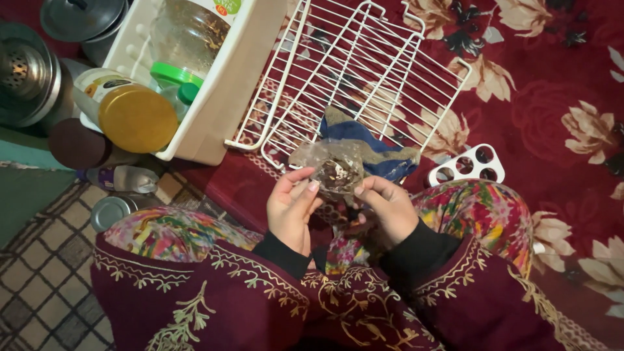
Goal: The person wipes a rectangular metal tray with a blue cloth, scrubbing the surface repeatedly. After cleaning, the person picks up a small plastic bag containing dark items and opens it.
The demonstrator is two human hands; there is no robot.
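Both my hands hold a small clear plastic bag (333,169) with dark seeds or spices inside, just above my lap. My left hand (292,208) pinches the bag's left side with thumb and fingers. My right hand (387,208) grips its right side. Behind the bag lies a blue and tan cloth (370,146) on the red floral carpet.
White wire racks (351,71) lie on the carpet beyond the cloth. A white plastic tub (224,97) at the upper left holds a plastic bottle and jars. A yellow-lidded jar (133,117), metal pots (26,71) and a white egg tray (468,166) sit around.
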